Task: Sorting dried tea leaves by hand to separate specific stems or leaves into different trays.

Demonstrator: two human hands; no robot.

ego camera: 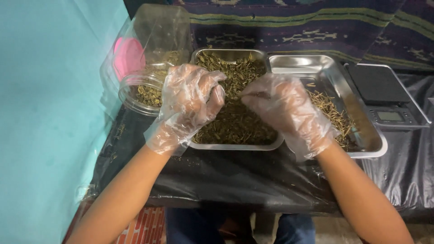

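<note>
We hold a thin dried stem point(253, 95) pinched between the fingertips of our gloved right hand point(289, 113), its long axis running left toward our left hand point(190, 106), which curls loosely, grasping nothing we can make out. Both hover over the steel tray of dried herbs point(235, 122); a second tray point(357, 104) and digital scale point(384, 97) lie toward the table's right edge, a tipped plastic jar point(149, 68) at its left.

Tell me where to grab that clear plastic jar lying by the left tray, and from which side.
Probably grip the jar around its round body just behind the open mouth, coming from above with the left hand. It lies on its side, mouth toward the person, with dried herbs inside, so tip the mouth upward while lifting.
</note>
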